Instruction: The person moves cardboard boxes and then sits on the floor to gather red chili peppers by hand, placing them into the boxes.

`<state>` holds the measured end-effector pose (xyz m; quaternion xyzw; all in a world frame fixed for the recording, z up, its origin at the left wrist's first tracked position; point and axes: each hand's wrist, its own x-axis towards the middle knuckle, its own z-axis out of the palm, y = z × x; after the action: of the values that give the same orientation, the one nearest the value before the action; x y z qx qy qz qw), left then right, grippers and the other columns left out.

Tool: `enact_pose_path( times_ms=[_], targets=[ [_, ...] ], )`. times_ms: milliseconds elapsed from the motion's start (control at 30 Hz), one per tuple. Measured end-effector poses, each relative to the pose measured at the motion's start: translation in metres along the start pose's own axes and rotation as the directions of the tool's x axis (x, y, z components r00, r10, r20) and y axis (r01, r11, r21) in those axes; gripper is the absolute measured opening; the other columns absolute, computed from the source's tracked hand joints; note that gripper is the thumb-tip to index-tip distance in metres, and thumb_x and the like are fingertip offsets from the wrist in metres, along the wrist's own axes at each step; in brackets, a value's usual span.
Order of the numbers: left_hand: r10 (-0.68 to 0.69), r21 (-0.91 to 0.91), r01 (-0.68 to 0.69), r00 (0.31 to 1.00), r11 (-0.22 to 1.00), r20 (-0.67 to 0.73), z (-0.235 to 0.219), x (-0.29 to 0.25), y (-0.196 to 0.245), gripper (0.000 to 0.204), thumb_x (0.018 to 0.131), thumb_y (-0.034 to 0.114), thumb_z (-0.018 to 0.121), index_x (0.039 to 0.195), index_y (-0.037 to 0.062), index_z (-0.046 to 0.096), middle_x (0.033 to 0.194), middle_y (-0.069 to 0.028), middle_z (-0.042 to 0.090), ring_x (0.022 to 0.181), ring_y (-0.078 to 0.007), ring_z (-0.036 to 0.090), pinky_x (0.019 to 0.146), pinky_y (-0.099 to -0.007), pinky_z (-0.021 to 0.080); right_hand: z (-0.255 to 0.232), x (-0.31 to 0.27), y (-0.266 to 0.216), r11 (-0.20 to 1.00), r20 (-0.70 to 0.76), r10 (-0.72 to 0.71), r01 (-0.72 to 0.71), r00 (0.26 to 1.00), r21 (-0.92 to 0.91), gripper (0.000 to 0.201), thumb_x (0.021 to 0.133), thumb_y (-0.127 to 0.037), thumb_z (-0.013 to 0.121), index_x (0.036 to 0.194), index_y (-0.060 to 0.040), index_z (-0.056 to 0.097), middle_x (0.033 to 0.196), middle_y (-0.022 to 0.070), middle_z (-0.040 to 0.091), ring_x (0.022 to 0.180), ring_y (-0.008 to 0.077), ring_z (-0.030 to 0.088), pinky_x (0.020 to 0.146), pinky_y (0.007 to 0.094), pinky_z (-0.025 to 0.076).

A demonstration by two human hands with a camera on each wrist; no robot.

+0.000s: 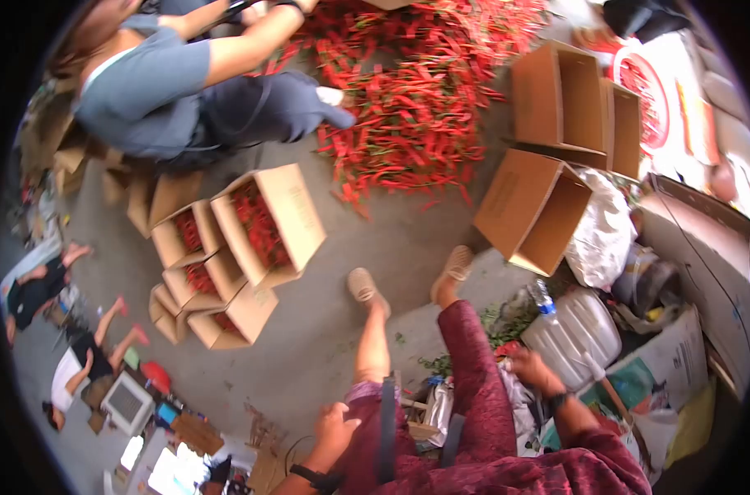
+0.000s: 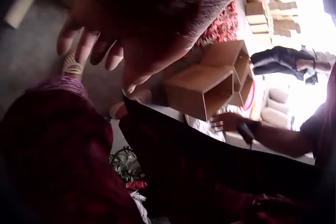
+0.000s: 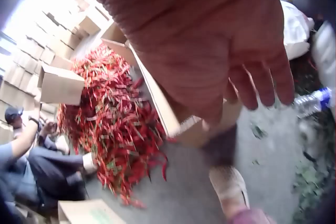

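Observation:
My left hand [image 1: 335, 433] hovers beside the left thigh, its fingers loosely bent with nothing in them; the left wrist view shows them hanging apart. Out to the right, my right hand [image 1: 536, 371] is also empty, its fingers [image 3: 257, 85] spread and relaxed in the right wrist view. It is nearest a whitish plastic jug [image 1: 575, 334] and a clear bottle [image 1: 542, 299] with a blue label. A large heap of red chili peppers [image 1: 416, 124] covers the floor ahead. An open cardboard box [image 1: 507, 206] lies tipped toward the right, in front of that hand.
Several open boxes [image 1: 309, 223] holding chilies stand at left. A seated person [image 1: 152, 91] is beside the heap. More tipped boxes [image 1: 548, 91], a white plastic bag [image 1: 598, 231] and a red-rimmed basin [image 1: 639, 95] line the right side. Green leaves [image 1: 507, 326] lie near my foot.

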<state>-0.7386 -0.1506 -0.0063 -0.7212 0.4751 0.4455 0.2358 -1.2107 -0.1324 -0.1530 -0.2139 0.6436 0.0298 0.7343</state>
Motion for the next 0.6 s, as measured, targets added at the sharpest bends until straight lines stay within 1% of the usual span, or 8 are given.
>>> enact_pose_path(
  times_ms=[33,100,267,367,400,433,500,600],
  targets=[
    [-0.053,-0.102,0.057,0.998,0.993,0.045,-0.006,-0.018,-0.013,0.035,0.066,0.019,0.076,0.094,0.0039,0.06,0.087,-0.0167,0.063,0.082,-0.0301,0.061,0.073,-0.0388,0.049,0.027,-0.039,-0.023,0.971,0.023,0.162,-0.163,0.987,0.173,0.036,0.074,-0.015,0.072,0.102,0.0041,0.059,0.09,0.0103,0.065,0.082,0.0177,0.059,0.072,0.0313,0.049],
    [-0.101,-0.303,0.147,0.982,0.941,0.162,-0.01,-0.052,-0.035,0.034,0.066,0.019,0.077,0.092,0.0034,0.06,0.084,-0.0161,0.064,0.077,-0.0277,0.063,0.069,-0.0369,0.05,0.058,-0.095,-0.037,0.966,-0.183,0.038,0.011,0.982,0.258,0.043,0.069,-0.014,0.075,0.105,0.0031,0.057,0.092,0.0113,0.063,0.087,0.0186,0.059,0.078,0.0323,0.049],
    [-0.121,-0.374,0.161,0.984,0.913,0.129,-0.062,-0.079,-0.027,0.037,0.067,0.022,0.076,0.095,0.0045,0.061,0.093,-0.0131,0.064,0.083,-0.0281,0.062,0.075,-0.0351,0.049,0.072,-0.147,-0.061,0.966,-0.305,-0.212,0.152,0.929,-0.208,0.029,0.063,-0.009,0.074,0.089,-0.0029,0.062,0.085,0.01,0.06,0.082,0.0257,0.061,0.073,0.0341,0.049],
    [0.173,-0.274,-0.129,0.974,0.953,0.143,-0.061,-0.068,-0.055,0.038,0.064,0.022,0.076,0.095,0.0062,0.061,0.091,-0.0099,0.062,0.084,-0.0284,0.06,0.075,-0.0357,0.049,0.09,-0.136,-0.073,0.889,-0.364,-0.382,0.229,0.85,-0.397,0.007,0.068,-0.003,0.063,0.073,-0.0025,0.058,0.072,0.013,0.057,0.071,0.0308,0.057,0.063,0.0359,0.046],
    [0.112,-0.251,-0.067,0.979,0.966,0.171,-0.063,-0.064,-0.063,0.034,0.064,0.024,0.075,0.09,0.0071,0.061,0.086,-0.0085,0.06,0.083,-0.0291,0.058,0.074,-0.0376,0.047,0.095,-0.133,-0.074,0.871,-0.367,-0.415,0.246,0.832,-0.426,0.005,0.07,-0.003,0.062,0.073,-0.002,0.057,0.07,0.0119,0.056,0.067,0.0278,0.057,0.062,0.0349,0.046],
    [0.211,-0.238,-0.197,0.977,0.951,0.033,-0.069,-0.056,-0.064,0.033,0.065,0.024,0.075,0.09,0.0072,0.061,0.086,-0.0089,0.06,0.083,-0.0294,0.059,0.074,-0.0378,0.047,0.105,-0.125,-0.072,0.844,-0.342,-0.461,0.286,0.819,-0.454,0.005,0.072,-0.004,0.061,0.073,-0.0016,0.057,0.067,0.0108,0.055,0.064,0.0248,0.056,0.062,0.0339,0.045],
    [0.361,-0.125,-0.396,0.903,0.91,-0.23,-0.083,-0.047,-0.061,0.03,0.067,0.023,0.074,0.089,0.0076,0.06,0.087,-0.0097,0.061,0.083,-0.0298,0.059,0.075,-0.0382,0.047,0.13,-0.136,-0.096,0.99,-0.401,-0.139,0.137,0.906,-0.033,0.009,0.077,-0.002,0.055,0.068,-0.0023,0.051,0.061,0.0027,0.048,0.061,0.0091,0.045,0.055,0.0262,0.039],
    [0.482,-0.1,-0.474,0.873,0.875,0.079,-0.084,-0.041,-0.077,0.032,0.071,0.031,0.071,0.087,0.0055,0.062,0.09,-0.013,0.062,0.087,-0.0314,0.059,0.078,-0.041,0.046,0.135,-0.153,-0.105,0.982,-0.103,-0.183,0.177,0.978,-0.069,0.016,0.077,-0.007,0.057,0.062,-0.0046,0.051,0.055,-0.0009,0.046,0.056,0.0078,0.044,0.05,0.0273,0.038]
  ],
)
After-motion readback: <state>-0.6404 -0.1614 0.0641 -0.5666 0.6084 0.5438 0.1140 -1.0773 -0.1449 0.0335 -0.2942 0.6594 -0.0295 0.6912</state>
